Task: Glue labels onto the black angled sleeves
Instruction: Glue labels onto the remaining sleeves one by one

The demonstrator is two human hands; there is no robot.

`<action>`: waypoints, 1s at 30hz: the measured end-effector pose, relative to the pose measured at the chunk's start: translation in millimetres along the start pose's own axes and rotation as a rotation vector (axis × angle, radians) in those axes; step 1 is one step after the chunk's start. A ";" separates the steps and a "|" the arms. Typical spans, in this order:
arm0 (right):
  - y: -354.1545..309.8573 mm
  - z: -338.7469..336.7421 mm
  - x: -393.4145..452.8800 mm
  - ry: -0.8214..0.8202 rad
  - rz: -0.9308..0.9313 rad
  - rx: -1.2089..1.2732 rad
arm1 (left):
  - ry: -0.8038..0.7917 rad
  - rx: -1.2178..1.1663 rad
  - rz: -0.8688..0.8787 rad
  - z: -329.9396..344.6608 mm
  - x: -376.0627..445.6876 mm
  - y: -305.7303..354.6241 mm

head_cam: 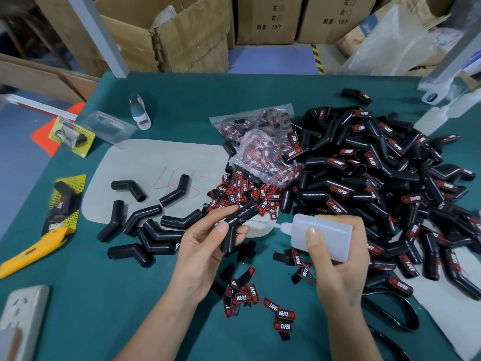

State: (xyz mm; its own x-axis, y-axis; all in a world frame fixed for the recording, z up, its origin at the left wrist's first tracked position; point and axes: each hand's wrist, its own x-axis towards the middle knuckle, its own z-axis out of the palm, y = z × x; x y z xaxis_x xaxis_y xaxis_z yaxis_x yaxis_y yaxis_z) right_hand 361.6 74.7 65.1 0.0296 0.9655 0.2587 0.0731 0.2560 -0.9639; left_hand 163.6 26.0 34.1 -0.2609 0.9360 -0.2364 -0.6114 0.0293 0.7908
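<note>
Gluing step: left hand (205,246) grips bare sleeve (238,224) above tabletop (109,295) centre; right hand (338,259) clamps glue bottle (321,237), nozzle just beside sleeve. Next, likely: dab glue, pick label (283,313) near front edge

Even soft light, edges warped and blurred.

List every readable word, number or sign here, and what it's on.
"TAPER": loose labels and labelled sleeves; the red word before it is unreadable.
"45", red handwriting: paper sheet.
"10个": cardboard boxes; their other characters are too blurred.
</note>
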 end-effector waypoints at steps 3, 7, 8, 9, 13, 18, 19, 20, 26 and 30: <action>-0.9 0.2 0.0 0.002 0.004 0.001 | -0.004 0.000 0.000 0.5 -0.3 0.1; 1.0 -2.9 1.1 0.055 0.032 0.030 | -0.002 0.006 -0.001 0.5 -0.9 0.6; 1.3 -3.2 1.2 0.065 0.042 0.036 | -0.004 0.010 0.001 0.4 -1.1 0.4; 1.3 -2.9 1.0 0.066 0.044 0.036 | -0.008 0.013 0.003 0.5 -1.2 0.3; -1.1 -0.8 0.3 0.038 0.014 0.018 | -0.007 0.013 0.009 0.3 -0.5 -0.2; -0.1 -3.7 0.3 0.076 0.018 0.024 | -0.009 0.017 0.013 -1.1 -0.7 -0.5; -1.0 -2.8 0.3 0.066 0.006 0.020 | -0.009 0.017 0.013 -0.9 -0.7 -0.6; -2.0 -1.7 0.3 0.055 -0.004 0.015 | -0.009 0.016 0.013 -0.8 -0.8 -0.6; -1.1 -3.3 1.1 0.084 -0.004 0.009 | -0.005 0.013 0.015 -1.1 -0.1 -0.3; -2.4 -1.1 -0.4 0.069 -0.010 -0.001 | -0.011 0.010 0.013 -1.1 0.2 -0.5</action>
State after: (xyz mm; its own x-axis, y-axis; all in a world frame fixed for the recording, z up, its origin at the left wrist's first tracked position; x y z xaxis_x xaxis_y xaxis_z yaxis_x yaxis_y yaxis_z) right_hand 362.5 73.6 67.4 0.0979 0.9573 0.2719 0.0751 0.2654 -0.9612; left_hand 163.1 25.7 33.0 -0.2609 0.9401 -0.2196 -0.6007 0.0200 0.7992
